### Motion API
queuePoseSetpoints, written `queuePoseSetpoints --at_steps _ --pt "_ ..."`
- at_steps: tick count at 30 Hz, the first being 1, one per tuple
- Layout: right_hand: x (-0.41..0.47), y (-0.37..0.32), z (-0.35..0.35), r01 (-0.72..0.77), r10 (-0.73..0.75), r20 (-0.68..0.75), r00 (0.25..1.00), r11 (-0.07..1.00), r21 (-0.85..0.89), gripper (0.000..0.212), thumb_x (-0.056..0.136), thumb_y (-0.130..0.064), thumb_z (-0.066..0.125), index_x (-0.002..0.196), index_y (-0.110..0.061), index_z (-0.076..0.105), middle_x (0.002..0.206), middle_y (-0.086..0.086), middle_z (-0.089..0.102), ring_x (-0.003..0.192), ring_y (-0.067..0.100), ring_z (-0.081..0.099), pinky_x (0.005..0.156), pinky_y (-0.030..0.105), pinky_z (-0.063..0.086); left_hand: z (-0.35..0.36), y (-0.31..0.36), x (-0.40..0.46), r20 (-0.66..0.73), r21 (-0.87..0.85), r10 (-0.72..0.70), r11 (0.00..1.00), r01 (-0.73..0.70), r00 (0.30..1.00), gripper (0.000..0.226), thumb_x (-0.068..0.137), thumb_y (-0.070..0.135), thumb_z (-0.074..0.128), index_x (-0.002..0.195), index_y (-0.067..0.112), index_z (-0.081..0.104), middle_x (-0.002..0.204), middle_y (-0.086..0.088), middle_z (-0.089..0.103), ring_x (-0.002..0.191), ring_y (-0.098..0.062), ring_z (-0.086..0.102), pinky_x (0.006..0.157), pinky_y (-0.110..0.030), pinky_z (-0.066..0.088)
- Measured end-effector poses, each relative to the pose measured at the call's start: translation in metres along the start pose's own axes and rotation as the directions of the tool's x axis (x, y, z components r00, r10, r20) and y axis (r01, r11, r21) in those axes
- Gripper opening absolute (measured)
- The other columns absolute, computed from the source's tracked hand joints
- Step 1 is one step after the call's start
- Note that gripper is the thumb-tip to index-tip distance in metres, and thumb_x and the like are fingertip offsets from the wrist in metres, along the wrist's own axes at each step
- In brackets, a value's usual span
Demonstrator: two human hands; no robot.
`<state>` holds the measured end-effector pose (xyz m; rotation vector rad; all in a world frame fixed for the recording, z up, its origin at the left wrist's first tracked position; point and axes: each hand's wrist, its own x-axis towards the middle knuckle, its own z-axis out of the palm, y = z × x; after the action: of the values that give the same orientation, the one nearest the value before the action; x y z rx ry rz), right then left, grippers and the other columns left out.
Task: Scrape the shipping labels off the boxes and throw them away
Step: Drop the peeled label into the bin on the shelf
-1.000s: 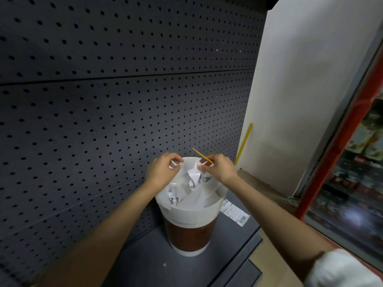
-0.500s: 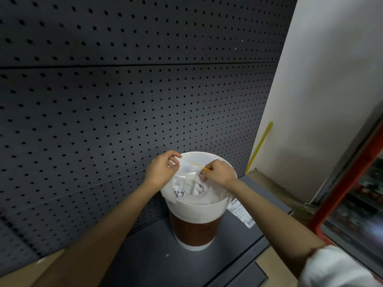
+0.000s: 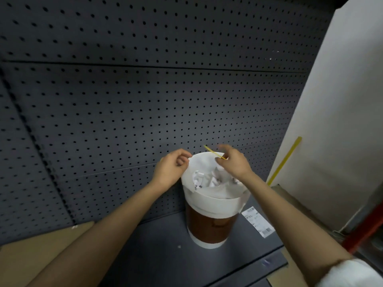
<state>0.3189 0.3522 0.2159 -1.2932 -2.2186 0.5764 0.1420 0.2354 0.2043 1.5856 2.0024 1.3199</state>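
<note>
The right hand [image 3: 234, 162] has lifted, pinching only the yellow scraper [image 3: 214, 153]; crumpled labels [image 3: 207, 179] lie below in the bin [image 3: 209, 222]; left hand [image 3: 170, 168] loosely curled, empty.

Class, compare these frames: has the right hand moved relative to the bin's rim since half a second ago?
Yes. The right hand, pinching the thin yellow scraper, has lifted from inside the bin liner to above its far rim, its fingers now spread.
</note>
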Motion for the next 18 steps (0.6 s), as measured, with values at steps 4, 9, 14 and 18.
queuePoseSetpoints --at_steps 4,9,14,18 --pt "-0.007 -0.037 0.013 0.097 -0.095 -0.026 0.995 0.988 0.121 0.035 0.087 -0.026 0.061 0.122 -0.026 0.058 0.073 -0.008 0.054 0.076 0.018 0.055 0.068 0.028 0.039 -0.026 -0.012 -0.027 -0.008 0.014 -0.045 0.999 0.045 0.999 0.017 0.084 0.016 0.059 0.093 0.029 0.065 0.086 0.009 0.066 0.084 -0.016 0.061 0.085 -0.041 0.054" --pt "-0.034 -0.103 0.050 0.207 -0.223 0.063 0.973 0.959 0.194 0.025 0.086 -0.046 0.060 0.098 -0.026 0.069 0.078 -0.004 0.065 0.076 0.017 0.060 0.071 0.033 0.044 -0.077 -0.043 -0.069 -0.066 -0.017 -0.100 0.995 0.099 0.993 0.019 0.083 0.014 0.061 0.092 0.030 0.063 0.082 0.012 0.062 0.081 -0.014 0.059 0.082 -0.032 0.051" --pt "-0.079 -0.171 0.105 0.292 -0.326 0.208 0.922 0.940 0.177 0.036 0.090 -0.051 0.050 0.090 -0.022 0.071 0.094 0.008 0.069 0.091 0.023 0.062 0.083 0.039 0.047 -0.140 -0.097 -0.133 -0.146 -0.019 -0.186 0.983 0.185 0.972 0.030 0.075 0.018 0.063 0.078 0.047 0.057 0.077 0.014 0.060 0.068 -0.010 0.053 0.083 -0.039 0.052" --pt "-0.127 -0.237 0.157 0.313 -0.360 0.288 0.887 0.929 0.196 0.034 0.092 -0.049 0.048 0.093 -0.022 0.070 0.096 0.007 0.068 0.089 0.023 0.062 0.077 0.037 0.046 -0.215 -0.135 -0.200 -0.206 0.011 -0.234 0.970 0.242 0.950 0.034 0.077 0.011 0.065 0.081 0.044 0.058 0.078 0.015 0.061 0.066 -0.008 0.052 0.082 -0.037 0.051"
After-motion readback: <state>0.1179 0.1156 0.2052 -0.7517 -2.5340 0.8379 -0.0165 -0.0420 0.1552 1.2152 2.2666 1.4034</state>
